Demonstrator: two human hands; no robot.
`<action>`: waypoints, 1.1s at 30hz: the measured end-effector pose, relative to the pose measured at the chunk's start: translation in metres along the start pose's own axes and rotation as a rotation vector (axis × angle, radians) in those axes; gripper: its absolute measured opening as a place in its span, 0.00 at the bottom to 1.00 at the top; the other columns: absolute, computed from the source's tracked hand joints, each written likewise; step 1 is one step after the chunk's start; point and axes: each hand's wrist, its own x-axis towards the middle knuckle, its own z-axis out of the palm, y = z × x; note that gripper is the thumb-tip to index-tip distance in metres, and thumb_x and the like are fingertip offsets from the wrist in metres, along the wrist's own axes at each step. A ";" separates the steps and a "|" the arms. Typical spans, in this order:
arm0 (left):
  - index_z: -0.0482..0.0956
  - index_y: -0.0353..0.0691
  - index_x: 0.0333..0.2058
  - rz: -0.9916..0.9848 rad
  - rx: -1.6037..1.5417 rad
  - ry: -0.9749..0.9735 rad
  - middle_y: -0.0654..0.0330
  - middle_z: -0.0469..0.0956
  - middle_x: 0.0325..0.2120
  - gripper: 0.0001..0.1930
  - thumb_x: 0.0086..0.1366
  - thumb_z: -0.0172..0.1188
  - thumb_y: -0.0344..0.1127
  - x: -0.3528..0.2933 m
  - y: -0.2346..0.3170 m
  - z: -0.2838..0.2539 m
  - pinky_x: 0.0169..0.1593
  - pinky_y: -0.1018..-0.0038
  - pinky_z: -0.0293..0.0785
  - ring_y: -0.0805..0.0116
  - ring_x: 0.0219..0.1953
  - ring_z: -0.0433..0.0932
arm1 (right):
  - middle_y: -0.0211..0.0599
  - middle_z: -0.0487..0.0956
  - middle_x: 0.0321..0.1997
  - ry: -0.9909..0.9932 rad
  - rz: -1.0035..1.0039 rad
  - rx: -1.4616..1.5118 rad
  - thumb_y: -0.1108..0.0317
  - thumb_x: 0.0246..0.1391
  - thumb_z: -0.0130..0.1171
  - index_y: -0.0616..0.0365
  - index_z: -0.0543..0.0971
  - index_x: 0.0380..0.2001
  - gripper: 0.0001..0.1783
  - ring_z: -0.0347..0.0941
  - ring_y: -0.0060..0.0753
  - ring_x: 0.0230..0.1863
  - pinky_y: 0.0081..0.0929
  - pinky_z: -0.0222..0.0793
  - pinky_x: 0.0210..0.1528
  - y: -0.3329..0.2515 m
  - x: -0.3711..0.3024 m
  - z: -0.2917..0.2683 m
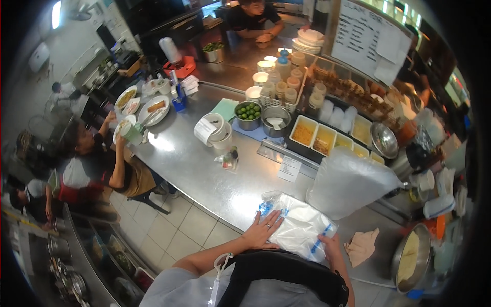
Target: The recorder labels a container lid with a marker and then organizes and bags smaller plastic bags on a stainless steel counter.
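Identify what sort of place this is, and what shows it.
Most likely a restaurant or other commercial kitchen: a long steel counter, a cluster of squeeze bottles and stacked plates beyond the counter point that way.

The scene is shown in 1 wide fisheye view, taken from the left of 2 head-worn cameras and directed down and forward over the surface (189, 161). The hands (262, 231) are seen from close above, near the lower edge, while the whiteboard (360, 38) is caught farther off toward the upper right. Straight edges are bent toward the dark, rounded rim.
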 end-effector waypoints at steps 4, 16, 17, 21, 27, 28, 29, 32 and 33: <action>0.47 0.41 0.66 0.097 0.033 -0.132 0.49 0.44 0.67 0.41 0.60 0.52 0.54 -0.009 -0.007 -0.039 0.65 0.45 0.44 0.52 0.69 0.42 | 0.42 0.77 0.42 -0.035 0.086 -0.070 0.78 0.43 0.60 0.64 0.71 0.48 0.24 0.75 0.39 0.42 0.36 0.71 0.47 0.001 -0.003 0.001; 0.73 0.34 0.47 0.352 0.127 0.523 0.54 0.78 0.45 0.18 0.58 0.48 0.32 -0.017 -0.015 -0.042 0.63 0.60 0.62 0.57 0.51 0.75 | 0.43 0.79 0.40 -0.115 0.453 0.185 0.62 0.56 0.50 0.64 0.74 0.44 0.18 0.77 0.38 0.41 0.34 0.72 0.48 -0.053 -0.052 0.059; 0.73 0.34 0.47 0.330 0.111 0.533 0.54 0.78 0.45 0.18 0.58 0.48 0.32 -0.013 -0.011 -0.040 0.63 0.60 0.62 0.57 0.51 0.75 | 0.43 0.79 0.40 -0.111 0.467 0.159 0.62 0.56 0.50 0.64 0.74 0.44 0.18 0.77 0.38 0.41 0.34 0.72 0.48 -0.055 -0.052 0.057; 0.71 0.35 0.50 0.403 0.077 0.469 0.53 0.78 0.45 0.20 0.59 0.46 0.34 -0.009 -0.006 -0.033 0.61 0.64 0.63 0.56 0.51 0.75 | 0.40 0.77 0.44 -0.197 0.318 -0.015 0.60 0.58 0.48 0.61 0.74 0.46 0.18 0.74 0.34 0.45 0.31 0.69 0.51 -0.038 -0.045 0.022; 0.67 0.40 0.54 0.267 0.198 0.648 0.52 0.78 0.42 0.22 0.59 0.47 0.32 -0.025 -0.017 -0.041 0.59 0.67 0.67 0.57 0.48 0.76 | 0.40 0.77 0.45 -0.245 0.285 -0.080 0.59 0.58 0.48 0.60 0.73 0.47 0.19 0.73 0.33 0.45 0.31 0.69 0.51 -0.039 -0.046 0.022; 0.67 0.39 0.54 0.265 0.164 0.553 0.52 0.79 0.41 0.22 0.59 0.47 0.31 -0.026 -0.022 -0.037 0.59 0.68 0.67 0.57 0.47 0.77 | 0.40 0.77 0.45 -0.239 0.292 -0.064 0.59 0.58 0.48 0.61 0.73 0.47 0.19 0.73 0.34 0.45 0.31 0.69 0.51 -0.039 -0.047 0.024; 0.67 0.39 0.54 0.264 0.129 0.457 0.52 0.79 0.39 0.22 0.59 0.47 0.31 -0.026 -0.025 -0.033 0.59 0.68 0.67 0.58 0.45 0.77 | 0.40 0.77 0.45 -0.233 0.299 -0.046 0.60 0.58 0.48 0.61 0.73 0.46 0.19 0.74 0.34 0.45 0.31 0.69 0.51 -0.039 -0.049 0.027; 0.67 0.38 0.54 0.359 0.115 0.471 0.53 0.79 0.37 0.23 0.58 0.48 0.31 -0.020 -0.031 -0.038 0.59 0.69 0.68 0.59 0.43 0.78 | 0.40 0.77 0.44 -0.207 0.307 0.015 0.60 0.58 0.49 0.61 0.72 0.46 0.18 0.74 0.34 0.44 0.31 0.70 0.50 -0.040 -0.051 0.033; 0.67 0.38 0.54 0.364 0.116 0.471 0.53 0.79 0.37 0.23 0.58 0.48 0.31 -0.017 -0.032 -0.040 0.59 0.69 0.68 0.59 0.43 0.78 | 0.41 0.77 0.44 -0.196 0.308 0.037 0.60 0.58 0.49 0.61 0.72 0.46 0.18 0.74 0.35 0.44 0.31 0.70 0.50 -0.040 -0.051 0.034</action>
